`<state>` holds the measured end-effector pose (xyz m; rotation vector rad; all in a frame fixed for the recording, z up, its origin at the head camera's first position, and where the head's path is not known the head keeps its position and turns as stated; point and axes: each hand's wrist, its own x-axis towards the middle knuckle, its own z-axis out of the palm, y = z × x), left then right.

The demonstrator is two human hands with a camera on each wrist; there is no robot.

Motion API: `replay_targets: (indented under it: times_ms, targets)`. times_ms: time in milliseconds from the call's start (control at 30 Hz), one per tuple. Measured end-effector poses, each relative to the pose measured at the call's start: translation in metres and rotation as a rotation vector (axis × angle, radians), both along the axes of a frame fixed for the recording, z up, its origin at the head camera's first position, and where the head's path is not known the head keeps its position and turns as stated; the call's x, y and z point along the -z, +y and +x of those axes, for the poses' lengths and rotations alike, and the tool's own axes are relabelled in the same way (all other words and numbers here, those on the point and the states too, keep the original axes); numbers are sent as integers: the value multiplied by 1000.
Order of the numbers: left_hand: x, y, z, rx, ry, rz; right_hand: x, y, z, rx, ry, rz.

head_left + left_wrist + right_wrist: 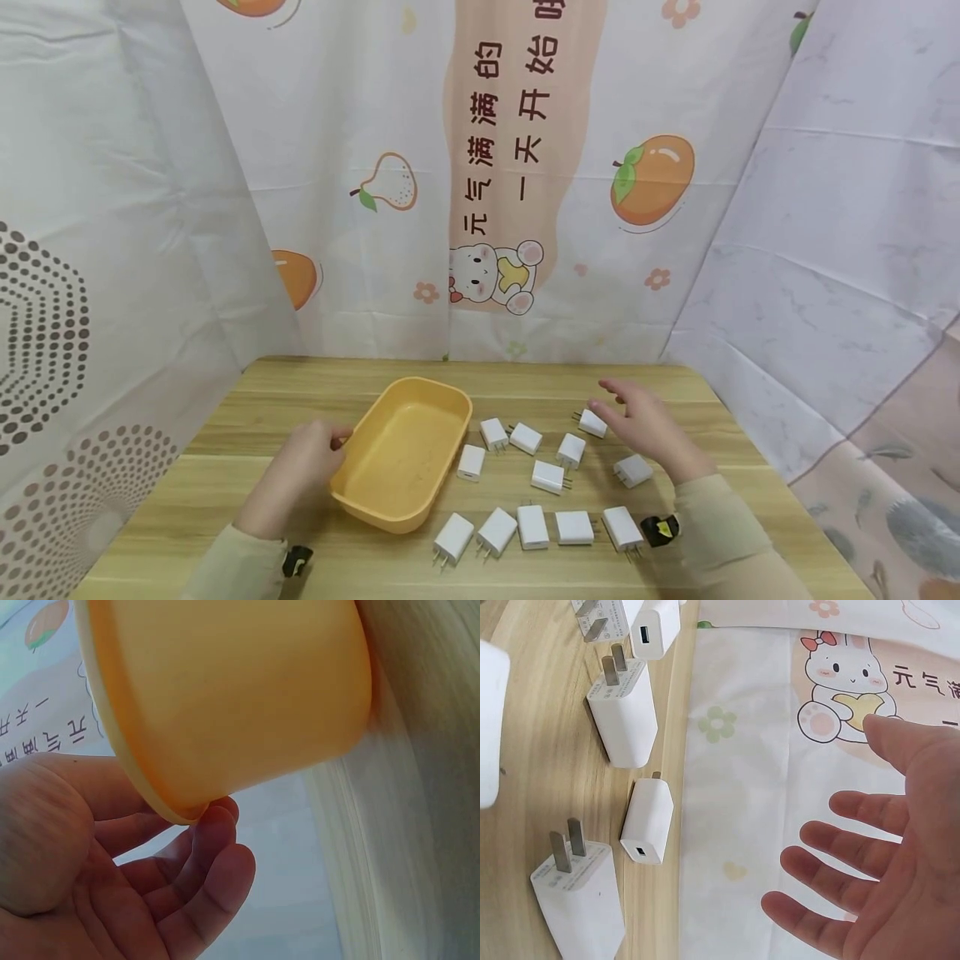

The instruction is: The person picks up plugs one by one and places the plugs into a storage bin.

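In the head view a yellow plastic basin point(401, 525) stands on the table, left of the middle. My left hand point(302, 465) grips its left rim; the left wrist view shows the curled fingers point(225, 877) of that hand at the rim of the basin point(247, 690). Several white charger plugs point(548, 477) with metal prongs lie scattered to the right of the basin. Over the far right ones hovers my right hand point(641, 421), nearest to one charger plug point(592, 422). In the right wrist view its fingers point(832, 862) are spread and hold nothing.
A wood-grain table point(277, 392) carries everything. Behind it hangs a printed curtain point(360, 308), with more cloth at both sides. A row of charger plugs point(532, 527) lies along the near side, and one charger plug point(471, 462) lies close to the basin's right wall.
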<state>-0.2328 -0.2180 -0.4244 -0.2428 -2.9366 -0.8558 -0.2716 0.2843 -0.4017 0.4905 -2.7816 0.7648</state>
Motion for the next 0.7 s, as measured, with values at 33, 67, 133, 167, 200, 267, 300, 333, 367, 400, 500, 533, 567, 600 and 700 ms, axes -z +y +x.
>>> replay_targets:
  times_ms: [33,67,133,167,200,267,300,333,367,400,500,533,567,600,700]
  targets:
    - [0,0,0,1,-5,2,0,0,0,2,-2,1]
    - [0,0,0,2,-9,3,-1,0,1,1,-6,1]
    - [0,0,0,0,-17,6,-4,1,1,3,-14,-2]
    - [0,0,0,1,-20,7,-6,1,1,6,-19,-3]
    - [0,1,-1,3,-18,1,-8,1,2,8,-22,-1]
    - [0,1,-1,8,-12,-3,-12,2,1,16,-26,3]
    - [0,0,-1,10,-10,-4,-14,2,1,19,-27,7]
    - [0,0,-1,11,-7,-5,-16,2,2,20,-30,16]
    - [1,0,-1,10,-6,-7,-17,3,1,22,-37,23]
    - [1,0,-1,9,-5,-8,-19,3,1,21,-41,31]
    - [1,-1,0,6,-6,-13,-22,4,1,3,-61,58]
    - [1,-1,0,4,-7,-13,-22,3,0,-3,-70,67]
    - [0,-1,-1,5,-7,-14,-23,3,0,-8,-80,75]
    - [0,-1,-1,3,-8,-15,-23,3,-1,-14,-90,87]
    - [0,1,-1,7,-4,-21,-22,0,-2,-31,-127,126]
